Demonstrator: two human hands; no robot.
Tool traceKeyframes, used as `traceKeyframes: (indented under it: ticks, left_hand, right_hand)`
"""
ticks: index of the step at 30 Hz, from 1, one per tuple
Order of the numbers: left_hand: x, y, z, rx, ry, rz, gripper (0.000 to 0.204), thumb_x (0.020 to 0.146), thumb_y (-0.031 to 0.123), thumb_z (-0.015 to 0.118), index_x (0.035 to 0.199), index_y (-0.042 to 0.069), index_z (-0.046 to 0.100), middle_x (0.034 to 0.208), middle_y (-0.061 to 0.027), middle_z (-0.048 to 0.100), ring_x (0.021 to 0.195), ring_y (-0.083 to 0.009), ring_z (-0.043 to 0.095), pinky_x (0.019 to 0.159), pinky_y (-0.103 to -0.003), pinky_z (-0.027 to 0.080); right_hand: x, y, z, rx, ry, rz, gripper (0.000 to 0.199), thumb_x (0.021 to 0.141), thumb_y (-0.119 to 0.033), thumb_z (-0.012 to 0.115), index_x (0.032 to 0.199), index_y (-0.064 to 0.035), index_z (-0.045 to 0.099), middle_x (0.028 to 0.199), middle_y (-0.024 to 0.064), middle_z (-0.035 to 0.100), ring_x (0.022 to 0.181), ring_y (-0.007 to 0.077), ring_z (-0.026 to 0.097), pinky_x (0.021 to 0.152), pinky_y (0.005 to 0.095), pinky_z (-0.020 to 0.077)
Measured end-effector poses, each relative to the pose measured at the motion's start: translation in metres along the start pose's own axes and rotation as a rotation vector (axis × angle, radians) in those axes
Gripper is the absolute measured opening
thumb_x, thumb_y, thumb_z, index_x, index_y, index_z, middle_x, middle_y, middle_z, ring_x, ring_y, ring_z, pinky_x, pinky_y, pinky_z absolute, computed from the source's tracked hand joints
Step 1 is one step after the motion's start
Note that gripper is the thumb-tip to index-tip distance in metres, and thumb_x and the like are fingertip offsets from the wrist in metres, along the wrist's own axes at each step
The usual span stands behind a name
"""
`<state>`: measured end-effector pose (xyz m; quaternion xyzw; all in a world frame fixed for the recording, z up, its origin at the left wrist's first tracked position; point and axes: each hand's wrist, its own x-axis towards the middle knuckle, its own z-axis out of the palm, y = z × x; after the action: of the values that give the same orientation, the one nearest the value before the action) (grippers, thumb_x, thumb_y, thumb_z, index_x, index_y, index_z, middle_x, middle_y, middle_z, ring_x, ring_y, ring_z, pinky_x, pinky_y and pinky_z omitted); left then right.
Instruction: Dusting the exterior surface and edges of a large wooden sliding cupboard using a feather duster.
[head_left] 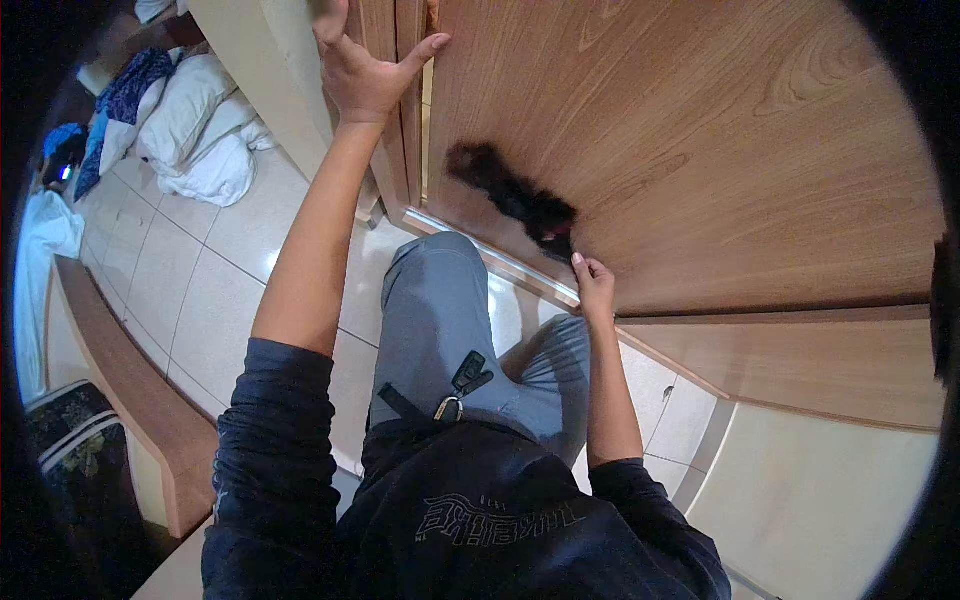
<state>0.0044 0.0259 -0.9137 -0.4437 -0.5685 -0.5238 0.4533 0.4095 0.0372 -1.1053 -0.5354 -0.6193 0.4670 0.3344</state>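
A black fluffy duster (515,200) lies slanted across the wood-grain door panel (690,150). My right hand (597,285) pinches its lower end, thumb and fingers pressed together close to the panel's bottom edge. Higher up on the left, my left hand (365,75) rests on the upright wooden frame (408,120). Its thumb stretches out toward the panel, and its fingers are spread and partly cut off by the top of the picture.
White bedding (205,130) is heaped on the tiled floor (160,250) at the far left. A curved wooden furniture edge (140,370) stands at my left. A pale cabinet panel (830,490) is low on the right. Keys (468,375) hang at my waist.
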Motion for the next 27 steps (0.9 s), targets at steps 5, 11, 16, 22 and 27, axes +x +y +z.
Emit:
traceKeyframes:
  ticks: [5,11,16,22,27]
  left_hand:
    - [0.000,-0.002,0.000,-0.040,-0.019,0.015,0.110,0.055,0.060,0.081,0.132,0.008,0.023,0.125,-0.0194,0.042,0.112,-0.0371,0.048,0.091,-0.045,0.043]
    - [-0.001,0.000,0.000,-0.015,-0.004,0.010,0.108,0.055,0.060,0.081,0.131,0.008,0.024,0.126,-0.0195,0.042,0.112,-0.0369,0.047,0.094,-0.045,0.042]
    - [0.000,0.001,-0.001,0.003,-0.032,-0.010,0.110,0.055,0.060,0.081,0.131,0.006,0.023,0.126,-0.0196,0.041,0.114,-0.0373,0.046,0.095,-0.046,0.041]
    - [0.000,0.001,0.000,-0.006,-0.012,0.008,0.111,0.055,0.060,0.081,0.132,0.005,0.023,0.128,-0.0200,0.040,0.115,-0.0381,0.046,0.095,-0.045,0.041]
    - [0.000,0.000,0.000,0.001,-0.036,-0.006,0.111,0.055,0.059,0.081,0.132,0.006,0.022,0.130,-0.0207,0.039,0.116,-0.0390,0.046,0.095,-0.045,0.041]
  right_hand:
    - [-0.008,0.000,-0.027,0.010,0.045,0.085,0.038,0.086,-0.031,0.066,0.065,-0.0005,0.057,0.057,-0.0046,0.043,0.056,0.0065,0.037,0.050,0.0249,0.0302]
    - [-0.018,0.002,-0.043,-0.010,0.055,0.061,0.035,0.086,-0.030,0.066,0.065,-0.0033,0.056,0.058,-0.0053,0.043,0.055,0.0053,0.036,0.049,0.0240,0.0281]
    - [-0.024,0.004,-0.060,0.096,0.066,0.252,0.034,0.087,-0.030,0.066,0.064,-0.0066,0.056,0.057,-0.0054,0.042,0.053,0.0055,0.036,0.047,0.0243,0.0284]
    - [-0.022,0.013,-0.078,0.021,0.032,0.186,0.034,0.086,-0.033,0.066,0.065,-0.0081,0.058,0.056,-0.0046,0.044,0.049,0.0053,0.036,0.041,0.0232,0.0287]
    - [-0.025,0.016,-0.089,-0.075,0.060,0.201,0.036,0.085,-0.033,0.066,0.063,-0.0064,0.058,0.055,-0.0031,0.046,0.048,0.0068,0.037,0.043,0.0247,0.0318]
